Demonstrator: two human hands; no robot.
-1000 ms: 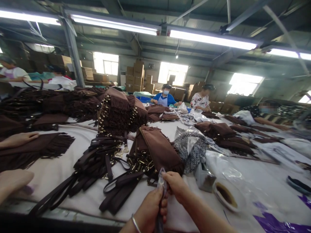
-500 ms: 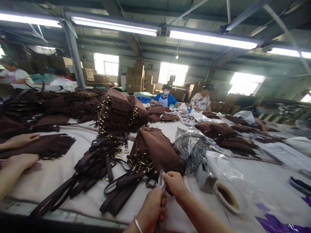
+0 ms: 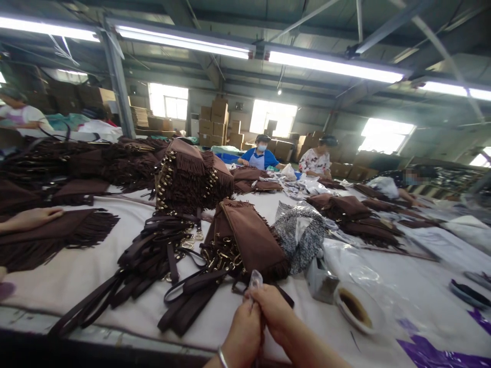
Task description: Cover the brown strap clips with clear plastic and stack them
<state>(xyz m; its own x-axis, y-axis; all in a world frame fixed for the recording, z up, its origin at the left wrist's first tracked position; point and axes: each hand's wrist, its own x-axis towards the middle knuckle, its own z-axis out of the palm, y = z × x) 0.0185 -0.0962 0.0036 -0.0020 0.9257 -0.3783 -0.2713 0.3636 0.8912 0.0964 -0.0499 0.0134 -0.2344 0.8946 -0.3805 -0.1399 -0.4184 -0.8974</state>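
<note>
Close to the table's front edge my left hand [image 3: 245,323], with a silver bangle at its wrist, closes around a strap end in clear plastic [image 3: 255,280]. Pressed against it, my right hand [image 3: 271,305] pinches the same piece near its top. My fingers hide most of the strap and its metal fitting. Just beyond them lies a brown fringed bag [image 3: 255,237] with gold clasps at its left side. Dark brown straps [image 3: 192,306] with gold buckles spread to the left of my hands.
A taller stack of fringed bags [image 3: 187,174] stands behind. At left, a co-worker's hand [image 3: 34,219] rests on a fringed brown piece [image 3: 72,230]. To the right are a tape roll [image 3: 355,309], a grey box-like object [image 3: 321,278], patterned plastic-wrapped material [image 3: 301,232] and purple film [image 3: 433,352].
My right hand has moved down and left against my left hand, covering the metal fitting seen before. One of the co-worker's hands at left has drawn back toward the frame edge.
</note>
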